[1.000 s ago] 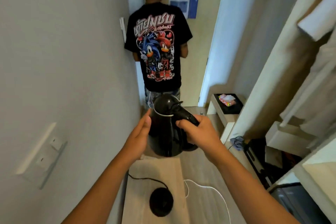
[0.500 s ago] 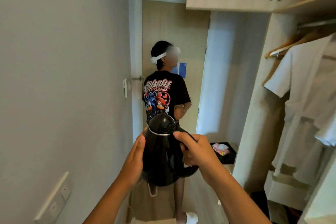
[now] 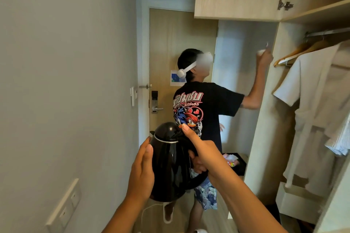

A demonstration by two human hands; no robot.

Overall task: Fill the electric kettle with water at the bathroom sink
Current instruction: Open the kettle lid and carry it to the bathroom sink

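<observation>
I hold a glossy black electric kettle upright in front of me, lid closed, spout pointing left. My right hand grips its handle, the thumb stretched up onto the lid hinge. My left hand lies flat against the kettle's left side, steadying it. No sink or tap is in view.
A person in a black printed T-shirt stands just ahead in the narrow hallway, one arm raised to the wardrobe edge. A grey wall runs on the left, a wooden door is beyond, white robes hang on the right.
The kettle came off its base and was carried up and forward. My view rose from the wooden surface to the hallway. The person ahead turned right and raised an arm.
</observation>
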